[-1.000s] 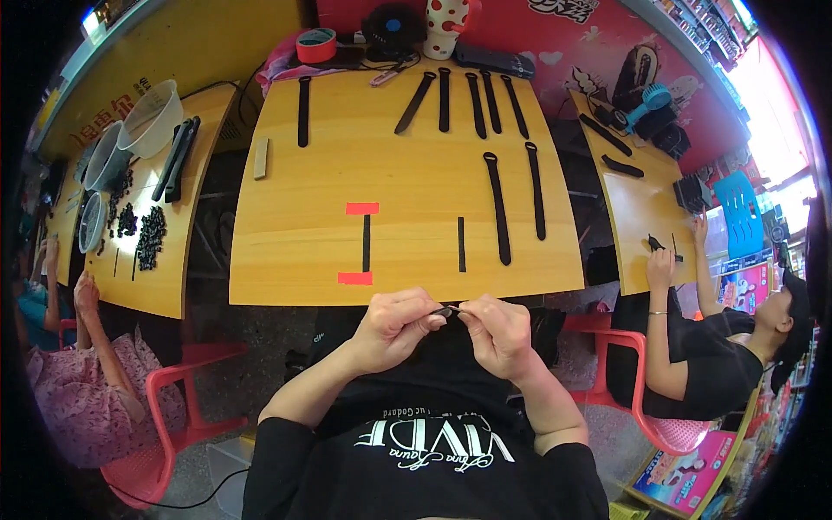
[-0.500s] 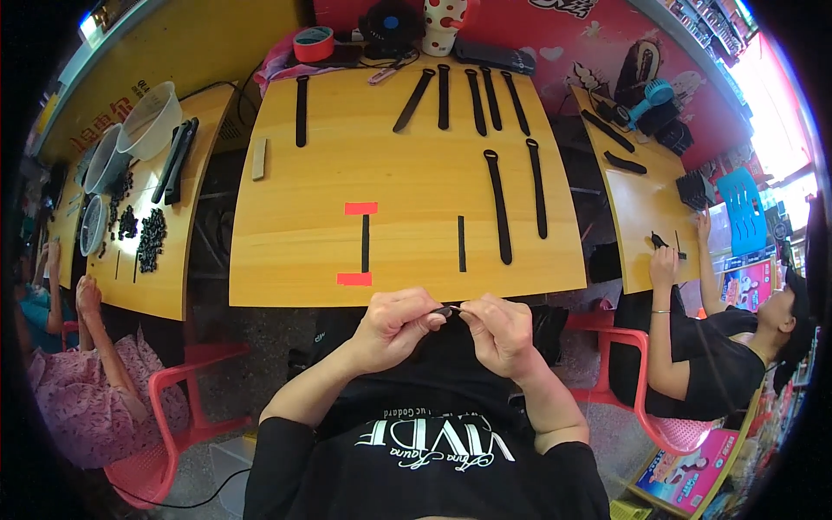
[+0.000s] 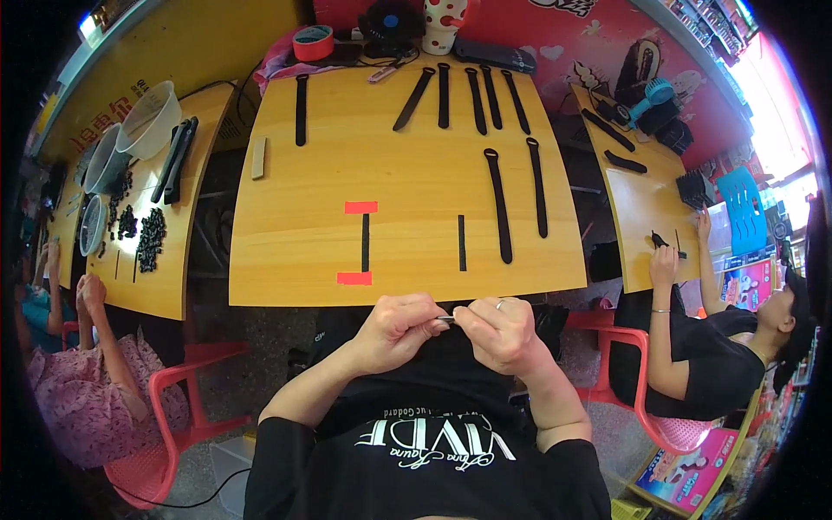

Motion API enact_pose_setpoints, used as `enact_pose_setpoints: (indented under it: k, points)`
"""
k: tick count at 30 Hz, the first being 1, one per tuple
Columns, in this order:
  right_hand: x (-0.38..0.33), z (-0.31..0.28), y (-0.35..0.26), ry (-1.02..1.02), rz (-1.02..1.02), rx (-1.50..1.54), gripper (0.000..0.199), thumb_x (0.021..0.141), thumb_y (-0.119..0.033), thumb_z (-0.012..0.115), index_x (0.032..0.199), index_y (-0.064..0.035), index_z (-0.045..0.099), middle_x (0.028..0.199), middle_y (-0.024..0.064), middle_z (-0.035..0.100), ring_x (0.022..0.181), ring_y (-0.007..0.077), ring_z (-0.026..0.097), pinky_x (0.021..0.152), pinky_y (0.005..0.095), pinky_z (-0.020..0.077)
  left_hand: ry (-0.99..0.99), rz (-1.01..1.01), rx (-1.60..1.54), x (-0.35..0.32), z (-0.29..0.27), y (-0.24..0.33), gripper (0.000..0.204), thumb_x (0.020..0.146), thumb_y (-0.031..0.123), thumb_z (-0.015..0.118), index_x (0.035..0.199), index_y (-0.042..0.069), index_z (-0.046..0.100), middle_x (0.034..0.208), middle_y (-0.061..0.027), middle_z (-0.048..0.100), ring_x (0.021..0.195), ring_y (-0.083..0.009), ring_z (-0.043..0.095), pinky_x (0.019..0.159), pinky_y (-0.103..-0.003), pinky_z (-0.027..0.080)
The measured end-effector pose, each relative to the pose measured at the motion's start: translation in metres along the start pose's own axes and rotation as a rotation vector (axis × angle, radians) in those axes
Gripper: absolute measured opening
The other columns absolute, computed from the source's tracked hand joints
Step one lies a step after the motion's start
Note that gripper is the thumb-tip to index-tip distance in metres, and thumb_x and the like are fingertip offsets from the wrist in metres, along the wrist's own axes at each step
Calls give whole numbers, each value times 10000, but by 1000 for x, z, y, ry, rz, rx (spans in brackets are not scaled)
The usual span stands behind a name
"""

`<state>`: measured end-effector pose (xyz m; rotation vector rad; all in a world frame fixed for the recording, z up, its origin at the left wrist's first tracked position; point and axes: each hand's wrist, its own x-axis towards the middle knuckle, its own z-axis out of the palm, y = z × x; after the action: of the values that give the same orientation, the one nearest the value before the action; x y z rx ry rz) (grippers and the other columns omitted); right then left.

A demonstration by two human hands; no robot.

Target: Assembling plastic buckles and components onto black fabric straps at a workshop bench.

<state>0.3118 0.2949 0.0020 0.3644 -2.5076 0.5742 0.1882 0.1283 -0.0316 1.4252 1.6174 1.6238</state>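
Observation:
My left hand and my right hand meet in front of my chest, just below the near edge of the yellow wooden table. Together their fingertips pinch a small dark strap piece with a metal end. A ring shows on my right hand. On the table lie two long black straps to the right, two short thin black strips near the middle, and two red tape marks. Several more black straps lie at the far edge.
A person in black sits at the right table handling a strap. Another person in pink sits at the left table, which holds bowls and small black parts. Red chairs flank me. A tape roll, fan and cup stand far back.

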Motion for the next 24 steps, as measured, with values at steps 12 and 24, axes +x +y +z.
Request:
enact_pose_setpoints:
  k: [12,24]
  points:
    - [-7,22,-17,173,359,250,137,798,73,647,911,10,602,731,136,597,623,307,634,514,351,479,207,-438,-905,-6,10,-9,267,1028,192,477,1062,-17,638,821,-57,650,520,-96,570,462,-199,418]
    - [-5,28,-23,151,454,282,80,850,48,629,913,1,616,756,149,621,629,311,645,519,344,485,221,-445,-865,-8,13,-11,250,1020,183,492,1029,-14,646,804,-52,641,548,-114,608,466,-200,445]
